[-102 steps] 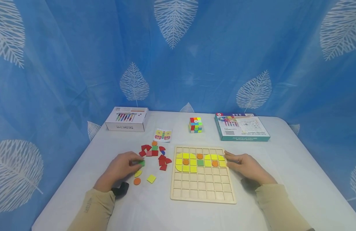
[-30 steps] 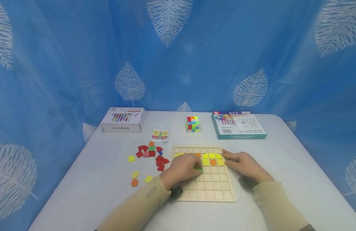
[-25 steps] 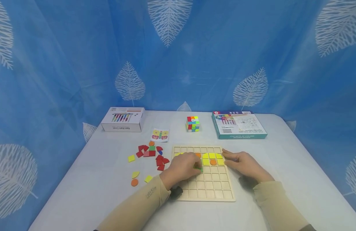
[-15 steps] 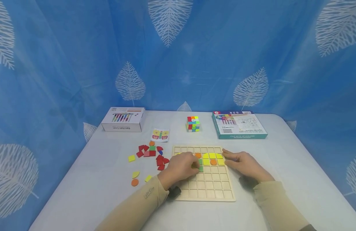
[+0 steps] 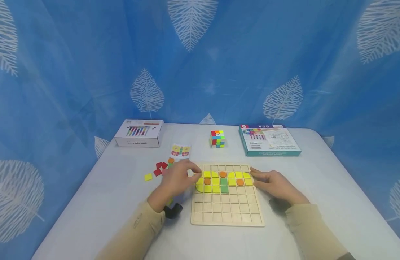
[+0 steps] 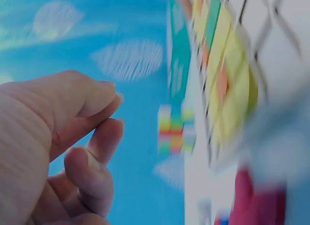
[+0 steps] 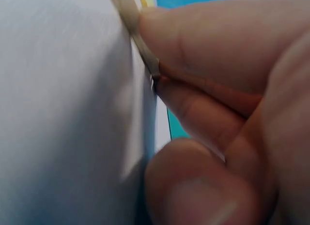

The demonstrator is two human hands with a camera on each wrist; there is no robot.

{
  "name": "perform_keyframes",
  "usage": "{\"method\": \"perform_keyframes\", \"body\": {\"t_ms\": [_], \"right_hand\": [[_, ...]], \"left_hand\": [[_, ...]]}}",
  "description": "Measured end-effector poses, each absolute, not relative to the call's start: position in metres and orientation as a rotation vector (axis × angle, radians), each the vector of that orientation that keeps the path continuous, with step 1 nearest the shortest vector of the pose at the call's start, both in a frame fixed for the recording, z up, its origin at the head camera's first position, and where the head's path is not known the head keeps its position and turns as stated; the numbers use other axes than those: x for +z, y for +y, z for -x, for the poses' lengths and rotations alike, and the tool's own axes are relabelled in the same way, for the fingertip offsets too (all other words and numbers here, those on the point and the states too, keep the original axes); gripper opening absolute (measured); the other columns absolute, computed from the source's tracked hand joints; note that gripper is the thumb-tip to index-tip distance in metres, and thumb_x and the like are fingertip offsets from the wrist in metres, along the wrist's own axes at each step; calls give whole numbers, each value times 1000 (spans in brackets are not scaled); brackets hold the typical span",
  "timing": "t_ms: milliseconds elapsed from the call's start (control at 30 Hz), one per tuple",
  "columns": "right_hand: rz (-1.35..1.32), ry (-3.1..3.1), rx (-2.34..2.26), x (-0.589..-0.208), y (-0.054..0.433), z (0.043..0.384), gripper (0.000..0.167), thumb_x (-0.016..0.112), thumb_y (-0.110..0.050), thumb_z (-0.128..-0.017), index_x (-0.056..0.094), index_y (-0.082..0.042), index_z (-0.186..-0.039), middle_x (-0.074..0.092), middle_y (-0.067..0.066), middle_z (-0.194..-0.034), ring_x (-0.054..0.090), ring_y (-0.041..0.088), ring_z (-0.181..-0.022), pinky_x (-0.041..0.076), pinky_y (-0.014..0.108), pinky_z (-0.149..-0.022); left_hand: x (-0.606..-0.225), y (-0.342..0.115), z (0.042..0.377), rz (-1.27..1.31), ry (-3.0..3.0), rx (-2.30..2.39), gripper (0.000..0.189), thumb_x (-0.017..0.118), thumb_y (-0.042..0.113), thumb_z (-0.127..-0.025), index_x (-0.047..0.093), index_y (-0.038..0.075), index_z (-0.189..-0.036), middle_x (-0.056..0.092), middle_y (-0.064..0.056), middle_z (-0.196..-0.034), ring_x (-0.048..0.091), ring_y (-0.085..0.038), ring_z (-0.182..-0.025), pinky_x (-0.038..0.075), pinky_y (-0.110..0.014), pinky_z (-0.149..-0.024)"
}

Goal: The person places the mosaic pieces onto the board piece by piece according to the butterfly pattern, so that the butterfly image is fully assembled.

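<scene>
The wooden grid board [image 5: 226, 208] lies on the table with yellow tiles [image 5: 215, 189], orange discs [image 5: 240, 182] and two green squares [image 5: 224, 189] in its upper rows. My left hand [image 5: 176, 178] hovers over the board's left edge and the loose tiles, its fingers loosely bent. In the left wrist view, nothing sits between the left fingertips [image 6: 114, 126]. My right hand [image 5: 279, 186] holds the board's right edge near the upper corner. The right wrist view shows fingertips [image 7: 155, 26] pressed against that edge. Part of the tile pile is hidden beneath my left hand.
Red tiles [image 5: 158, 172], an orange disc [image 5: 171, 160] and a yellow square [image 5: 148, 177] lie left of the board. Behind them is a picture card [image 5: 180, 151]. A white box [image 5: 139, 133], a puzzle cube [image 5: 217, 139] and a flat teal-edged box [image 5: 270, 141] stand farther back.
My left hand carried a green square from the pile to the board and let go of it below the other green square. It has since moved back left. My right hand stays at the edge.
</scene>
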State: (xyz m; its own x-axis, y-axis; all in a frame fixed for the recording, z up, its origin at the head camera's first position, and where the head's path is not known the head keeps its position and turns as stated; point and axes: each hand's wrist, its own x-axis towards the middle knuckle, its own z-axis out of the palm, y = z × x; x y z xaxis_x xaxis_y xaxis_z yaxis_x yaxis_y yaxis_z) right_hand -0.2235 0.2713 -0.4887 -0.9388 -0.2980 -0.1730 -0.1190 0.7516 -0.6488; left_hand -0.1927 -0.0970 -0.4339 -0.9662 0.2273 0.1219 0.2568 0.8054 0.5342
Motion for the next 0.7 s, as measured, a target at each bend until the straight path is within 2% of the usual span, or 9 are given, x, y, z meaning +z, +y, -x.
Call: {"method": "perform_keyframes", "body": {"t_ms": [133,333,467,567,700], "right_hand": [[345,2667,-946,-486,274,223,56,72,-37,-95,57,-24,-147,44,-7,-159,32,38,-151,29,64,-118],[346,2664,-940,-484,274,225,57,74,-37,-94,57,-24,-147,43,-7,-159,31,39,-152,28,65,-118],[335,2661,-938,-482,274,225,58,73,-38,-94,57,-24,-147,43,-6,-160,30,39,-152,27,66,-118],[335,2647,-958,-482,273,224,58,74,-37,-94,57,-23,-147,42,-5,-160,29,39,-153,26,65,-118],[347,2646,-955,-483,272,224,59,75,-39,-93,58,-22,-147,43,-4,-160,29,39,-153,27,65,-118]], "left_hand": [[-434,-145,186,167,-2909,-945,14,79,31,-91,81,23,-103,71,5,-102,57,-17,-78,49,-29,-64],[-446,-205,182,-201,-2938,-1000,28,73,33,-95,76,16,-117,68,-10,-125,60,-25,-97,56,-41,-82],[-450,-218,184,-285,-2942,-1027,30,71,31,-97,74,15,-121,65,-13,-132,60,-31,-109,54,-50,-92],[-453,-218,185,-279,-2977,-999,31,72,31,-96,73,15,-122,64,-14,-136,57,-36,-125,51,-57,-100],[-456,-217,185,-273,-3022,-952,35,74,32,-95,72,14,-125,63,-14,-138,52,-39,-134,47,-60,-104]]}}
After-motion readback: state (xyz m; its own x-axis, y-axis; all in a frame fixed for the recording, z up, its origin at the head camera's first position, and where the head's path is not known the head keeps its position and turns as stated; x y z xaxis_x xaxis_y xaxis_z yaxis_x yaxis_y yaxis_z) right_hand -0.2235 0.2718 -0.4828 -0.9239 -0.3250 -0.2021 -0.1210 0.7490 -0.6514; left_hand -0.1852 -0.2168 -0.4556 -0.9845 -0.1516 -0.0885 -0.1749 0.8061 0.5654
